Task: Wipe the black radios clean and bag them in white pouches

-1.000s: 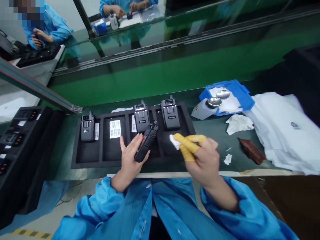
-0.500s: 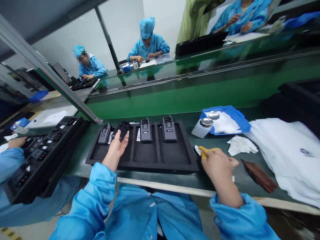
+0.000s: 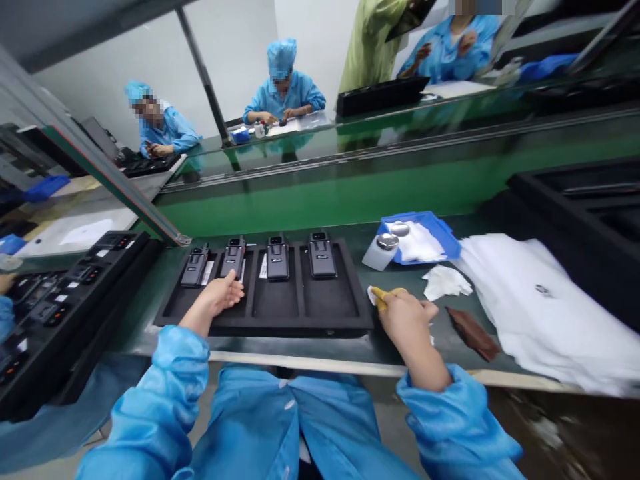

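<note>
Bottle (image 3: 379, 257) apparently partly blocks bin (image 3: 453, 248).

On the green desk (image 3: 345, 343) lie a black tray (image 3: 275, 321), white bottle (image 3: 379, 256), blue bin (image 3: 447, 247), crumpled tissue (image 3: 447, 281), brown scrap (image 3: 473, 333) and white sheets (image 3: 540, 307).

The tabletop (image 3: 345, 347) is softly lit, and glints are thrown off 2 metal lids (image 3: 387, 241). Toward its right edge, white sheets (image 3: 530, 300) are blurred and stretched, black trays (image 3: 575, 233) dimmed.
</note>
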Demonstrator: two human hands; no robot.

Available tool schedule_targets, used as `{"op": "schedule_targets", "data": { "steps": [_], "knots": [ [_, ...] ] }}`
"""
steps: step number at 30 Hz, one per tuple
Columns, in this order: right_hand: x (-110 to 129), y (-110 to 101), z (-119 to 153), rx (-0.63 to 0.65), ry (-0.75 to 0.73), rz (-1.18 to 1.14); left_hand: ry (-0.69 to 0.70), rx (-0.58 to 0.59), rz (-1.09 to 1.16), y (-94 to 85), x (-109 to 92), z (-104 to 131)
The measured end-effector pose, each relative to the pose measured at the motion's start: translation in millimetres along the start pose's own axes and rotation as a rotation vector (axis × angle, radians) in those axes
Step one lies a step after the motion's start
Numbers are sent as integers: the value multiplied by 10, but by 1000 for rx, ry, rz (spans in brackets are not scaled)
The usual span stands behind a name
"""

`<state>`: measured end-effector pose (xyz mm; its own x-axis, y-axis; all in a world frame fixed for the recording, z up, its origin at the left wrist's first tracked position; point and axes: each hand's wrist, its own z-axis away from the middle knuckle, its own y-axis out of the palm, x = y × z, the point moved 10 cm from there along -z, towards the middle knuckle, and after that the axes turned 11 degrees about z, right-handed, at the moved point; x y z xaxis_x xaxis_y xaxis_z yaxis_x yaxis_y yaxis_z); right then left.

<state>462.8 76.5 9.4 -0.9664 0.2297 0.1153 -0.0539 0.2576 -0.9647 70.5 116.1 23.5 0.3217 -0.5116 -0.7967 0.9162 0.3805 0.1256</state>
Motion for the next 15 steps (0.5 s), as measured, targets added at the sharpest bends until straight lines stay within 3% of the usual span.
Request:
{"op": "schedule_targets", "data": {
  "steps": [2, 4, 6, 9, 11, 12, 15],
  "knots": [
    [-71, -130, -6, -20, 19, 12, 101, 10, -150, 88, -102, 74],
    [-157, -358, -39, -97, 29, 8, 214, 62, -249, 301, -173, 155],
    [-240, -648, -104, -220, 38, -8, 366, 144, -340, 627, -225, 249],
    [-313, -982, -283, -340, 58, -25, 767, 278, -652, 1300, -313, 514],
    [-279, -1035, -469, -301, 48, -16, 1014, 294, -943, 1744, -287, 699],
    [-239, -1007, -570, -245, 38, 2, 1065, 266, -1082, 1918, -252, 729],
    [-77, -839, -809, -54, -4, 79, 1042, 168, -1429, 2277, -154, 664]
  ]
}}
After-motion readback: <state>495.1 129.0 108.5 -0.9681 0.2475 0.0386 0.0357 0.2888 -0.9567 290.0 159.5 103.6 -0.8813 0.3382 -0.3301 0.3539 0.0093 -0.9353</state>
